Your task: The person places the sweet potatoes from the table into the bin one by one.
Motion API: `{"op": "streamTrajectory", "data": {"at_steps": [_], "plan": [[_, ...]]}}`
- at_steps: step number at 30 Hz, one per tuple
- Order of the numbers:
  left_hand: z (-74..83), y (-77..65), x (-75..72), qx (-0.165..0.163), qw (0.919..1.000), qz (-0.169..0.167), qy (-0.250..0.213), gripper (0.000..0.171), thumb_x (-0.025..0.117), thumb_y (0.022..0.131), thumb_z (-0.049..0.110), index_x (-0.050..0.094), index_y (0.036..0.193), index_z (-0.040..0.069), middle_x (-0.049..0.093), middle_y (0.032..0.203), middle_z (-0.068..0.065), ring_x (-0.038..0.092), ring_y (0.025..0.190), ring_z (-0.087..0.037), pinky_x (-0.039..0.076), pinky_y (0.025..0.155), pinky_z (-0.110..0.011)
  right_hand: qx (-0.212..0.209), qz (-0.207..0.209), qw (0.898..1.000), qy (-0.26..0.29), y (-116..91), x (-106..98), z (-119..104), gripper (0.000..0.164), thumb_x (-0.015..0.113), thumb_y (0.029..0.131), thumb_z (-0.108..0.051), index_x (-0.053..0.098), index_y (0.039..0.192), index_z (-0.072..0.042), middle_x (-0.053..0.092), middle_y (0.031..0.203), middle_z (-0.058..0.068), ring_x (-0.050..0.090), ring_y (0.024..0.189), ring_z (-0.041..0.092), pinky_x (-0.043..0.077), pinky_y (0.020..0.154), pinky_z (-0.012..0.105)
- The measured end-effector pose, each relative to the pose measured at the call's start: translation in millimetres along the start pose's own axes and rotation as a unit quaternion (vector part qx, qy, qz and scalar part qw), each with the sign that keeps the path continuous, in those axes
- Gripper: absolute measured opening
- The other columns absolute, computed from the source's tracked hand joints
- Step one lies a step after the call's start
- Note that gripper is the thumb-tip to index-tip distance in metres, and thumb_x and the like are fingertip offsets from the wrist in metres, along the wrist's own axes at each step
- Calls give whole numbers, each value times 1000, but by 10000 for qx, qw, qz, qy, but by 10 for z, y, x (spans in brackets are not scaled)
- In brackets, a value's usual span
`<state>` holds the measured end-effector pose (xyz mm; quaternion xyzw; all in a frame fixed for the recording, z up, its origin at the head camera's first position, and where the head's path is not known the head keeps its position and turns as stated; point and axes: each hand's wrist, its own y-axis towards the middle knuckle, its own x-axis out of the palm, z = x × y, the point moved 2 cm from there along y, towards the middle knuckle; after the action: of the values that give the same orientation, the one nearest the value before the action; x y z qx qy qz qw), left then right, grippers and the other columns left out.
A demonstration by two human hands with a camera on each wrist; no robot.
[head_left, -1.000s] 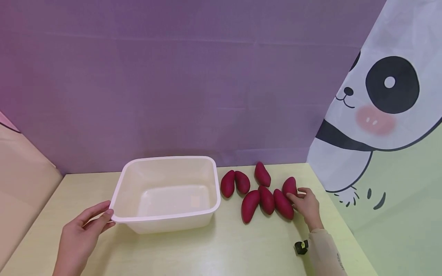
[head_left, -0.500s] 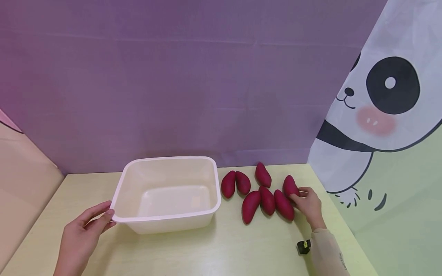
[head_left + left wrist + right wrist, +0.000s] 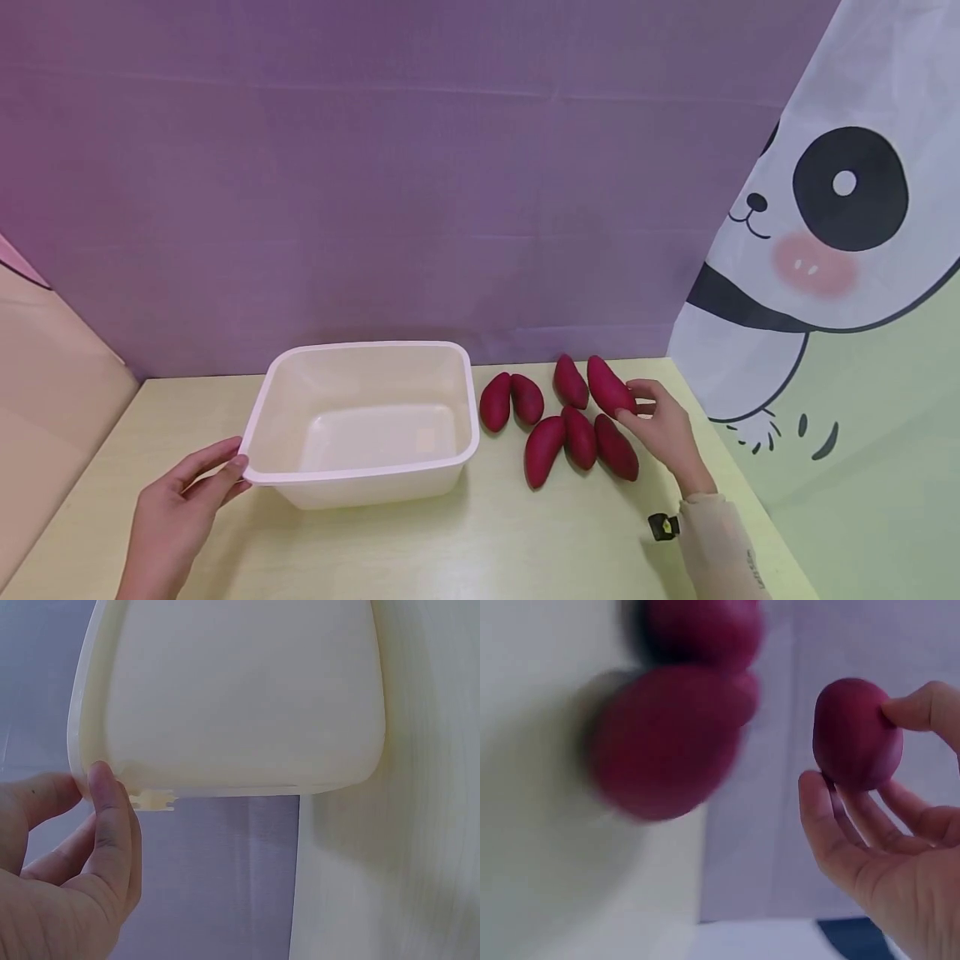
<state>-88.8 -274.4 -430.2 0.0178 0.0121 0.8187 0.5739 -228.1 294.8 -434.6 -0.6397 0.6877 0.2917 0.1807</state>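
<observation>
My left hand (image 3: 176, 508) pinches the near left corner of a white plastic basin (image 3: 367, 476) between thumb and fingers. In the left wrist view the thumb and fingers close on the basin's rim (image 3: 75, 742). My right hand (image 3: 663, 429) holds a dark red sweet potato (image 3: 609, 386) by its near end. From the right wrist view, this sweet potato (image 3: 855, 733) is off the table, with the thumb on one side and fingers on the other. Several more sweet potatoes (image 3: 580, 437) lie on the table to the right of the basin.
The pale wooden table (image 3: 480, 550) meets a purple cloth wall (image 3: 480, 208) at the back. At the right hangs a panda-print sheet (image 3: 750, 358). A small black device (image 3: 663, 527) sits by the right sleeve (image 3: 716, 542).
My right hand has lifted the sweet potato from beside the rightmost one and moved it up and left, close to the back one. My left hand stays on the basin's rim.
</observation>
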Motion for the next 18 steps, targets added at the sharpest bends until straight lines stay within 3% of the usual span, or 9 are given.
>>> {"op": "streamTrajectory", "data": {"at_steps": [9,18], "plan": [[-75,72,-34,-29,9998,-106,154,36,76,92,16,69,125,3,72,105,13,73,81,-9,61,78,-18,-956,-506,9941,36,166,44,-625,47,73,90,-9,55,133,0,61,126,18,64,104,35,63,85,47],[-220,140,-37,-6,9992,-319,-230,38,75,93,13,67,129,2,71,108,11,73,83,-10,61,81,-22,-1410,-1030,9846,54,416,248,-1117,50,75,88,-11,56,134,-2,61,128,16,65,103,31,62,88,46]]}}
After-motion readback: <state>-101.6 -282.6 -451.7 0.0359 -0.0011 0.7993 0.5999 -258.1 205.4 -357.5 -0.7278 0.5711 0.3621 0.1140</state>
